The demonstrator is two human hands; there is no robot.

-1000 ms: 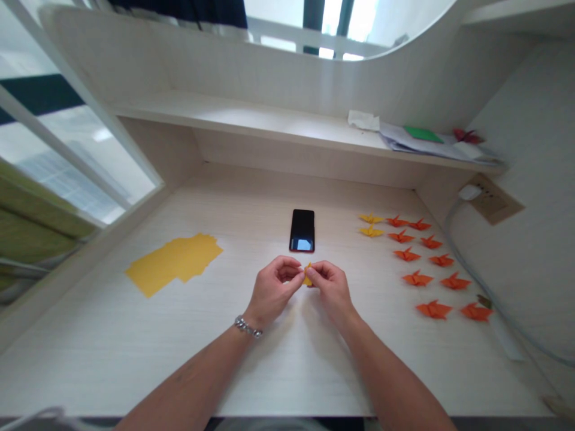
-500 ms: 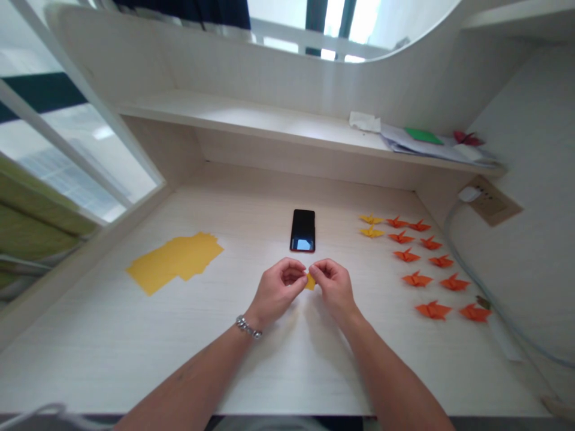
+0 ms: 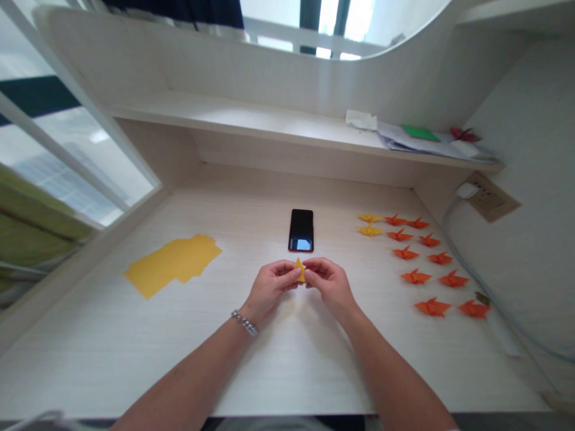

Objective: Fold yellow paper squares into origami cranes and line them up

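The pale desk [image 3: 296, 371] fills most of the view, with a long shelf [image 3: 251, 117] running above its back edge. On the left side of the desk lies a fanned spread of yellow sheets [image 3: 175, 263], overlapping and flat, with no folds that I can make out; by the look of it, this paper is the part not yet worked.

The left hand [image 3: 269, 287] and right hand [image 3: 331, 284] meet near the middle of the desk, fingers curled and nearly touching. Each grips narrowly, thumb against fingers, at its own side of one small yellow piece [image 3: 300, 267]. Just beyond them lies a dark phone [image 3: 300, 228].

On the right, ten orange birds [image 3: 415, 276] stand in two slanting rows, each looking finished, with pointed wings spread. Two yellow birds [image 3: 370, 231] sit just left of the farthest orange ones and seem equally complete.

Smallest is the piece between the fingertips. It looks compact and creased, narrow, with a point directed away from the person. It shows no spread wings, so I judge it only part-folded; the fingers hide its edges, and its exact layers are too small to tell.
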